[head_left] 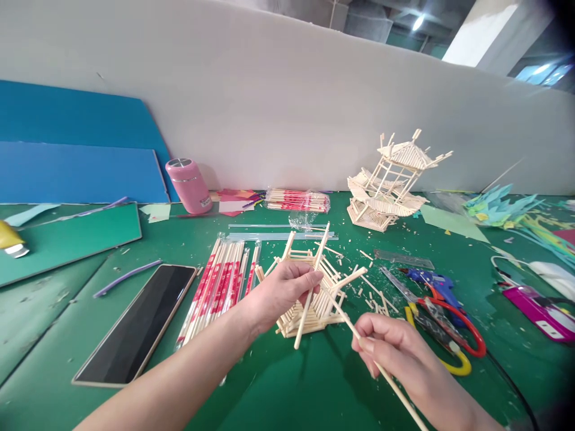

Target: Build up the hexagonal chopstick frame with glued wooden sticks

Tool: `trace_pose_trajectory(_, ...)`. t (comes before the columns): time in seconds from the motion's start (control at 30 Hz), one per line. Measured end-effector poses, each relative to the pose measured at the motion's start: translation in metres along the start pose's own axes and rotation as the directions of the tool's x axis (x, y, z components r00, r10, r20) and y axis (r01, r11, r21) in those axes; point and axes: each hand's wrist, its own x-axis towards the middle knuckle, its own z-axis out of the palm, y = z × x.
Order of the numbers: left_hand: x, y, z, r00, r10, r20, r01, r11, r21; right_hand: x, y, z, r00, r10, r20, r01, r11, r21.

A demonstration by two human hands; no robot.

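Observation:
My left hand (296, 284) pinches a short wooden stick (303, 326), which slants upright over a half-built stick frame (309, 323) on the green table. Between the fingers and thumb of my right hand (399, 359) is a long wooden chopstick (399, 392). Its far end reaches up to the fingers of my left hand and the short stick; whether the two sticks touch is hard to tell. Partly hidden by my left hand, the frame has stacked sticks around its base and several sticks jutting outward at the top.
Wrapped chopsticks (220, 275) and a phone (139, 326) lie left. A pink bottle (189, 187) and a stick pagoda model (390, 185) stand by the wall. Right are scissors (471, 329), a blue glue gun (435, 284), a ruler (404, 259) and a magenta box (539, 311).

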Motion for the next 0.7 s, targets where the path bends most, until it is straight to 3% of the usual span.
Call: trace_pose_trajectory(0.7, -0.0018, 0.0027, 0.0026, 0.999, 0.032, -0.006, -0.032, 0.999, 0.016, 0.0001, -0.0011, 0.0039, 0.999, 0.003, -0.041, -0.002, 0.999, 0.035)
